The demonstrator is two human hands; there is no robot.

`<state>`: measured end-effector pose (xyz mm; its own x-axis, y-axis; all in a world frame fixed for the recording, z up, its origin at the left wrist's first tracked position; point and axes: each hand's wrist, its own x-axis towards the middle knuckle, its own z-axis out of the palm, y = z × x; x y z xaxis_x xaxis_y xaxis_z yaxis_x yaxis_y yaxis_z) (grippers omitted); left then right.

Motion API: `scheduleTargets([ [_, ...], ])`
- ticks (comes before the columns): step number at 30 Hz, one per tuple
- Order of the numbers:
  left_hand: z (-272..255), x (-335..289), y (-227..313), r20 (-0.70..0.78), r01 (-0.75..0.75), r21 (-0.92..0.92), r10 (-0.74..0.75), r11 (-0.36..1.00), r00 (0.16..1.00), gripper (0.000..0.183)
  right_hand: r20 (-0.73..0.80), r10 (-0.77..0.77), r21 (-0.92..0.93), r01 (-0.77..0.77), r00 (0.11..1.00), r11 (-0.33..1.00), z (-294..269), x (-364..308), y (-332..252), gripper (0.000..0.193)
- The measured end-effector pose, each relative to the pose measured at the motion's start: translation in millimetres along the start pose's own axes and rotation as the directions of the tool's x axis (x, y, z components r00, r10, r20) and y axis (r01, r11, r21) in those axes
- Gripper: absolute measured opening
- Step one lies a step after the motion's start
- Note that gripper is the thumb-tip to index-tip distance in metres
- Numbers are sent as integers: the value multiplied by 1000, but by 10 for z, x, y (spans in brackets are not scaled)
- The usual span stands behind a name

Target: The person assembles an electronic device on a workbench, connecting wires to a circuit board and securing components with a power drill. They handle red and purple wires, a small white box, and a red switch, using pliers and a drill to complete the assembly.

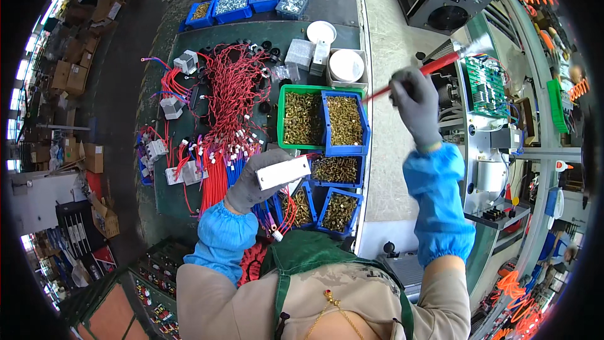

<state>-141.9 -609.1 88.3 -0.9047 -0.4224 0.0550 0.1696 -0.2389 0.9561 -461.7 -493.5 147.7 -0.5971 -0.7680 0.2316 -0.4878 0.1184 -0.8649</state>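
Observation:
My left hand (248, 182), in a grey glove, grips a flat, silvery-white rectangular block (283, 172) with small dark holes near its ends. Red wires (290, 204) hang just below it, toward a small white connector; whether they join the block I cannot tell. Off to the right, my right hand (418, 107), also gloved in grey, is closed around the red handle of a brush (438, 63). Its pale bristles point up and to the right, well apart from the block. Blue sleeve covers wrap both forearms.
A green bin (281, 119) and a blue bin (345, 150) of brass-coloured hardware stand ahead, with smaller blue bins nearer me. Bundled red wires (233, 88) cover the left of the bench. White round containers (346, 65) sit behind; an opened machine with a green circuit board (487, 88) stands right.

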Motion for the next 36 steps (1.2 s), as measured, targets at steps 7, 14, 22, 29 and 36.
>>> scheduleTargets([
  [7, -58, -118, 95, -107, 43, -184, -64, 982, 992, 37, 91, -24, -528, 69, 996, 847, 497, 381, 965, 7],
  [14, -187, -190, 460, -233, 97, 82, -76, 992, 970, 31, 284, 204, -652, 32, 937, 758, 573, -77, 771, 11],
  [22, -63, -327, 613, -306, 0, 393, 131, 919, 943, 25, 791, 43, -244, 250, 610, 937, 1205, -1846, 115, 24],
  [29, 12, -638, 629, -345, 22, 455, 153, 890, 926, 31, 753, 232, -444, 215, 615, 870, 1796, -2222, 65, 31],
  [36, 40, -846, 624, -317, -17, 437, 172, 899, 933, 33, 728, 135, -405, 263, 672, 875, 1847, -2230, 259, 18],
])
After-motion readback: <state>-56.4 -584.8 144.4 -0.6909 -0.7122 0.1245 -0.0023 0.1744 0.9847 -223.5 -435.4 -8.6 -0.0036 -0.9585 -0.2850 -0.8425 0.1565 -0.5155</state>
